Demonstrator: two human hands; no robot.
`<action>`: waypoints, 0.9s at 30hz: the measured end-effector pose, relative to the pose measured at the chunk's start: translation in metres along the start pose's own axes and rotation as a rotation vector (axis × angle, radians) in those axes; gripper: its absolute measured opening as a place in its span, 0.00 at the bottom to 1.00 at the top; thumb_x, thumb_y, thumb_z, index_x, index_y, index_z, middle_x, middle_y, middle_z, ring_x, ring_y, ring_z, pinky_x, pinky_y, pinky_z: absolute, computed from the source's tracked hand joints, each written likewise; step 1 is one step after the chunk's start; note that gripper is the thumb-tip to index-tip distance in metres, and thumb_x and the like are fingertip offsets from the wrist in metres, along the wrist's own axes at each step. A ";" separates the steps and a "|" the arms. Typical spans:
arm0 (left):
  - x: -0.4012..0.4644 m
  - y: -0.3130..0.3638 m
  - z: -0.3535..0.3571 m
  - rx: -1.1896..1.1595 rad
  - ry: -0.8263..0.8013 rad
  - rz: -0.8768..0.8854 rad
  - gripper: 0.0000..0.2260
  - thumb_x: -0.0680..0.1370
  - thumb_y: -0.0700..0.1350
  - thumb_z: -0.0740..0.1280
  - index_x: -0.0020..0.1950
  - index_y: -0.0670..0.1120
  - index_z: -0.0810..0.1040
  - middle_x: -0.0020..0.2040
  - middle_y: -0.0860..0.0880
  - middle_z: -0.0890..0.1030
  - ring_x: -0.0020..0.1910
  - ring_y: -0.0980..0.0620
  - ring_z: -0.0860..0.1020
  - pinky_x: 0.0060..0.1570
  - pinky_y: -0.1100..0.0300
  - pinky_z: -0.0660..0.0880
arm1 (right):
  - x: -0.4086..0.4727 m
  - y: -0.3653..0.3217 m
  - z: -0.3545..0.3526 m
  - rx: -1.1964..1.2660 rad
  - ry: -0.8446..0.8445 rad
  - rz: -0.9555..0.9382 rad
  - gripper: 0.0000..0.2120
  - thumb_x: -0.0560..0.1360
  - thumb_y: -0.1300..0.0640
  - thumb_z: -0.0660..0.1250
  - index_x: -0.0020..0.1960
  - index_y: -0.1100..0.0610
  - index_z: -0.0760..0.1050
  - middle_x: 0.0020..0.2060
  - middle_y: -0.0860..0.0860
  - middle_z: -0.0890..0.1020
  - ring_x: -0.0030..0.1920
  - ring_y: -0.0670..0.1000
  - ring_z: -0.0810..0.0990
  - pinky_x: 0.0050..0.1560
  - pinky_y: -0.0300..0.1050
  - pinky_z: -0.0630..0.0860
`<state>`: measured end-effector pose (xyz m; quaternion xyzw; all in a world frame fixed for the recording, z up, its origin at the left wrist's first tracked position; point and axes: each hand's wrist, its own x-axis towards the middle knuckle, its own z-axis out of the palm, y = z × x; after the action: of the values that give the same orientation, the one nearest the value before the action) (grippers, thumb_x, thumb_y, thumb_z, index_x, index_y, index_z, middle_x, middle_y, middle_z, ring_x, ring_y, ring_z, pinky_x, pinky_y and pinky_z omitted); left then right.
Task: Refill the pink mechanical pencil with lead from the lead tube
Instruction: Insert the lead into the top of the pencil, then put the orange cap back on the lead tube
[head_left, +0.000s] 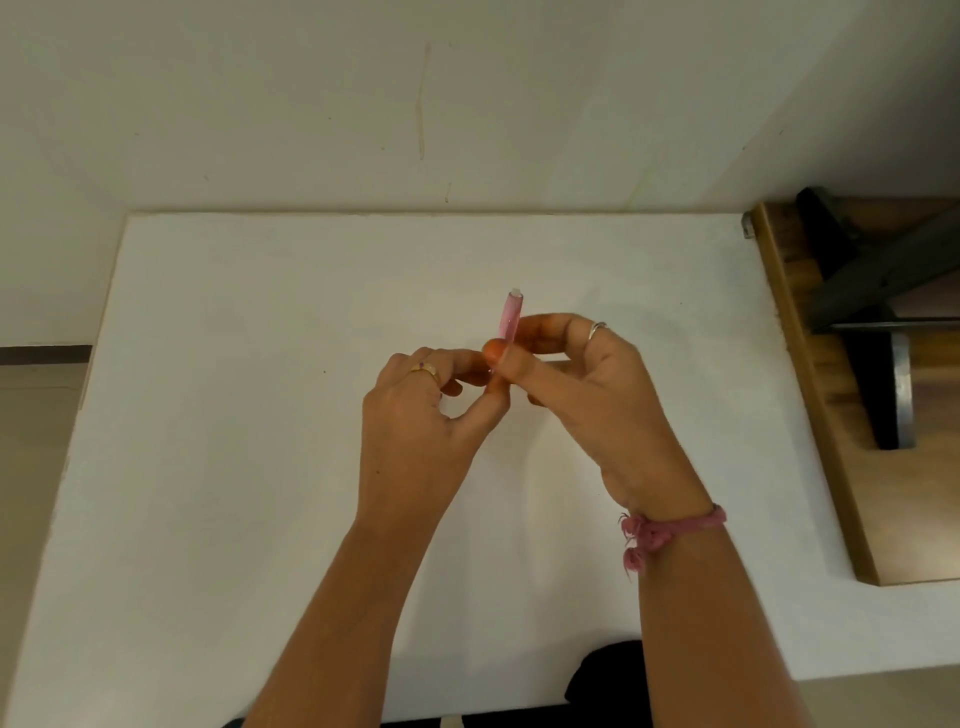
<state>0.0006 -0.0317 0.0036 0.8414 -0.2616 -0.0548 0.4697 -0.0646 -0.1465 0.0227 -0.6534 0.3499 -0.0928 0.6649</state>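
Head view shows two bare hands meeting above the middle of a white tabletop (260, 467). Between them is the pink mechanical pencil (510, 318). It stands almost upright, leaning a little, with a small white end at its top. Only its upper part shows; the lower part is hidden behind the fingers.

The right hand (587, 395) has its grip closed on the pencil. Its thumb presses the near side and its first finger curls around the far side, just under the part that sticks up. A silver ring (597, 329) sits on one finger of that hand. The left hand (421, 415) comes in from the other side of the pencil. Its thumb and first fingertip are pinched together right against the pencil's lower part, touching the right thumb. I cannot tell if that pinch holds the pencil or some small piece. A gold ring (425, 370) is on this hand.

Both forearms reach up from the near edge of the tabletop toward the pencil, and the wrists are bent so the fingers point at each other. A pink thread band (670, 530) is tied on the right wrist.

Around the pencil the tabletop is bare on every side. Far from the pencil, the back edge meets a pale wall (363, 104). Past the right edge stands a brown wooden piece (810, 415) with dark metal bars.
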 end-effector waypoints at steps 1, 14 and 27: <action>0.000 0.000 0.000 -0.007 -0.001 0.009 0.06 0.70 0.48 0.72 0.45 0.50 0.80 0.38 0.68 0.72 0.39 0.61 0.75 0.38 0.69 0.69 | 0.000 0.001 0.002 -0.015 -0.004 0.000 0.11 0.68 0.50 0.74 0.49 0.50 0.80 0.42 0.44 0.85 0.42 0.42 0.84 0.42 0.35 0.77; 0.019 -0.033 -0.034 -0.448 0.450 -0.461 0.09 0.76 0.44 0.62 0.50 0.46 0.80 0.41 0.55 0.81 0.39 0.60 0.77 0.39 0.69 0.72 | 0.004 0.023 0.006 -0.353 0.063 0.152 0.11 0.68 0.54 0.75 0.48 0.55 0.80 0.35 0.50 0.85 0.37 0.48 0.85 0.47 0.48 0.82; 0.018 -0.030 -0.030 -0.447 0.404 -0.483 0.08 0.76 0.44 0.61 0.50 0.46 0.80 0.40 0.55 0.81 0.39 0.60 0.77 0.37 0.71 0.71 | 0.004 0.022 0.018 -0.694 0.123 0.046 0.17 0.67 0.44 0.74 0.47 0.54 0.76 0.36 0.50 0.82 0.35 0.49 0.81 0.39 0.36 0.74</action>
<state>0.0376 -0.0047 -0.0012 0.7495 0.0605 -0.0528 0.6571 -0.0580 -0.1313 -0.0016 -0.8257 0.4145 0.0074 0.3827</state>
